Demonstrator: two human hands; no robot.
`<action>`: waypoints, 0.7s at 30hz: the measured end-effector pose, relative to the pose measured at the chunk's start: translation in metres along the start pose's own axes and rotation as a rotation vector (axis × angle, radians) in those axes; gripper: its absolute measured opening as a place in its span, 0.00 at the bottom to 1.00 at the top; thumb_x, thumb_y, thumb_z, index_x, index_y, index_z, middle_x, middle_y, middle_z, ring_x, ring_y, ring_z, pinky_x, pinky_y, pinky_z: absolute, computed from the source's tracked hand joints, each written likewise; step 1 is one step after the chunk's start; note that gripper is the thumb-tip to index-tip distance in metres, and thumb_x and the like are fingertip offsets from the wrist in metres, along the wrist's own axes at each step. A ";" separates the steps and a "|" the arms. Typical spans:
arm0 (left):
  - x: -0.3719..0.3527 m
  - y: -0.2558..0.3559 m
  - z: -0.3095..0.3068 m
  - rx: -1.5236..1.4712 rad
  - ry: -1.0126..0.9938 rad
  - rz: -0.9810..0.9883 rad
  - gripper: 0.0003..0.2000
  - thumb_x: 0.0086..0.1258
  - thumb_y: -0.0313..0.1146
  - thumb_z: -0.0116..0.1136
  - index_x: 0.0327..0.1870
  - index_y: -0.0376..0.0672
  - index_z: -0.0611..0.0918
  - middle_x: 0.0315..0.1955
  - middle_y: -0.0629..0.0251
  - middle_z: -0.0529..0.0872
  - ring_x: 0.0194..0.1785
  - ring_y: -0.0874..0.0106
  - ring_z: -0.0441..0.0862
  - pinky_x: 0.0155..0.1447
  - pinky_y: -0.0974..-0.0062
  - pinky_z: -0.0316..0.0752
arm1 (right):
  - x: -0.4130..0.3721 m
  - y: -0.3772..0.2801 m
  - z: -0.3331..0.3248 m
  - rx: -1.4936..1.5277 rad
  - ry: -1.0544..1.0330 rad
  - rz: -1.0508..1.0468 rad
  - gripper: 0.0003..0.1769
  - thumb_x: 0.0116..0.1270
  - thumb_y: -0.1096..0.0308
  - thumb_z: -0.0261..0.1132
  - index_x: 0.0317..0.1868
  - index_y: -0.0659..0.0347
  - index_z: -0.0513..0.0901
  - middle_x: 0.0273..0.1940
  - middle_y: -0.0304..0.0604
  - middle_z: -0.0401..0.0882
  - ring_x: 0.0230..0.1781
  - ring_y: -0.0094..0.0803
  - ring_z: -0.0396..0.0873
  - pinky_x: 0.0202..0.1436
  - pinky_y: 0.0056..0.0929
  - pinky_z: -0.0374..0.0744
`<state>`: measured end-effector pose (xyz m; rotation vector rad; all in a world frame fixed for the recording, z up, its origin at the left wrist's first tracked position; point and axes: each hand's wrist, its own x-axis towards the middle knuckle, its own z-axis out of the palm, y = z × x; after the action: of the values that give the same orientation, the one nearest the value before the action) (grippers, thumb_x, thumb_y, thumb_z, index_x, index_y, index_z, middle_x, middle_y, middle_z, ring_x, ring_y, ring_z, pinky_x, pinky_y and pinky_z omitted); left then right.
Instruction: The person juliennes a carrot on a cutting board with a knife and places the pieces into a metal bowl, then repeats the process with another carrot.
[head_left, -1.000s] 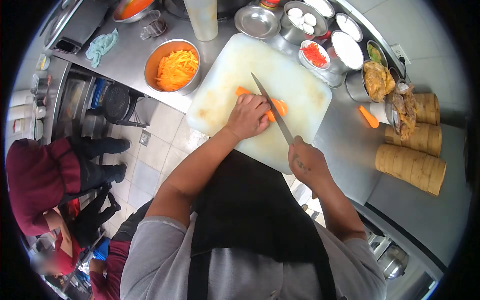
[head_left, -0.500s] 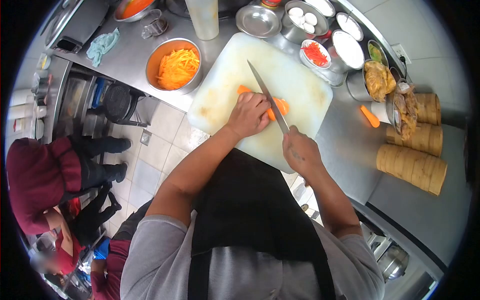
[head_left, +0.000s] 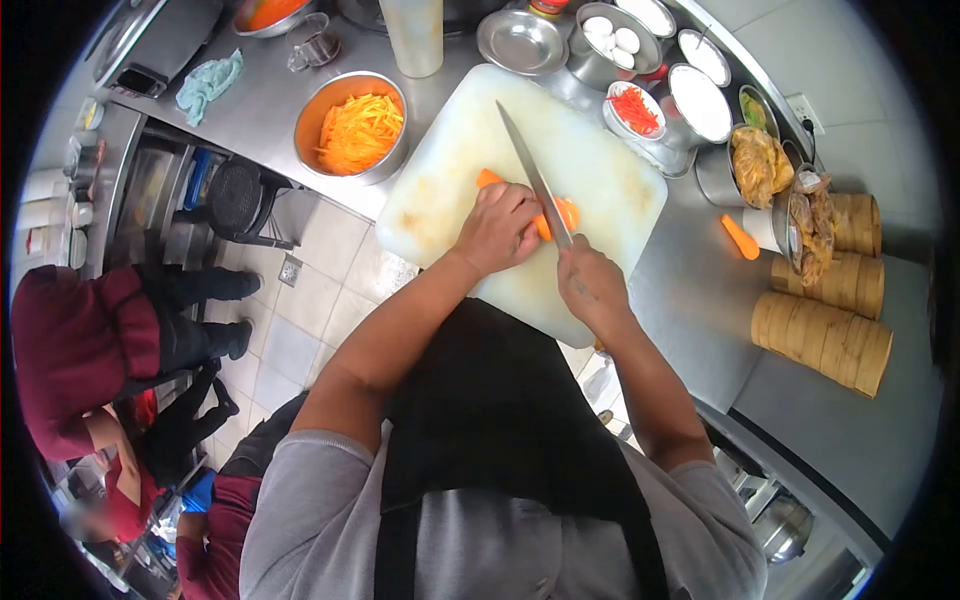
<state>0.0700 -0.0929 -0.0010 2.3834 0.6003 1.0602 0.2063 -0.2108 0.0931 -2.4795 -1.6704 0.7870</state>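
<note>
Gripping the knife (head_left: 522, 151), your right hand (head_left: 592, 283) is clenched round its handle in the head view. Your left hand (head_left: 497, 228) curls its fingers over the carrot (head_left: 487, 178), holding it on the cutting board (head_left: 430, 200), just beside the blade. Left of the board, shredded carrot (head_left: 358, 133) fills a metal bowl (head_left: 393, 160).

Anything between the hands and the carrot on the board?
Nothing visible stands between the left hand and the carrot; that hand rests on it. For the right hand, only the knife it grips lies between, blade close beside the left hand.
</note>
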 end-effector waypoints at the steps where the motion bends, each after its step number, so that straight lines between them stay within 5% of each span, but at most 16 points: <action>1: 0.001 0.001 -0.001 -0.010 0.002 -0.005 0.13 0.54 0.27 0.64 0.42 0.44 0.82 0.44 0.63 0.80 0.50 0.59 0.76 0.58 0.60 0.72 | -0.009 -0.006 -0.011 0.005 -0.018 0.024 0.14 0.78 0.62 0.52 0.43 0.67 0.74 0.32 0.62 0.84 0.36 0.61 0.84 0.44 0.56 0.80; 8: 0.001 -0.002 0.000 -0.017 0.015 0.011 0.12 0.54 0.27 0.63 0.42 0.43 0.82 0.44 0.63 0.80 0.50 0.58 0.76 0.58 0.60 0.72 | -0.048 -0.006 -0.031 0.000 -0.128 0.023 0.12 0.77 0.66 0.52 0.42 0.68 0.73 0.29 0.63 0.83 0.33 0.61 0.84 0.42 0.56 0.80; 12: 0.000 -0.002 0.003 -0.018 0.001 -0.002 0.14 0.54 0.28 0.64 0.43 0.44 0.81 0.46 0.62 0.81 0.50 0.59 0.76 0.57 0.60 0.71 | 0.003 0.008 0.026 -0.007 -0.009 -0.111 0.11 0.76 0.67 0.52 0.43 0.69 0.74 0.31 0.64 0.84 0.34 0.60 0.85 0.42 0.55 0.81; 21: 0.001 -0.003 -0.007 0.009 -0.032 -0.009 0.15 0.54 0.29 0.65 0.45 0.46 0.82 0.46 0.62 0.80 0.51 0.59 0.76 0.57 0.59 0.71 | 0.012 0.001 0.020 -0.019 0.009 0.009 0.17 0.79 0.59 0.50 0.43 0.67 0.76 0.32 0.62 0.85 0.33 0.58 0.86 0.44 0.54 0.82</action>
<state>0.0650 -0.0886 0.0020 2.3979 0.6053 1.0156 0.2015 -0.2051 0.0708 -2.5013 -1.6722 0.7628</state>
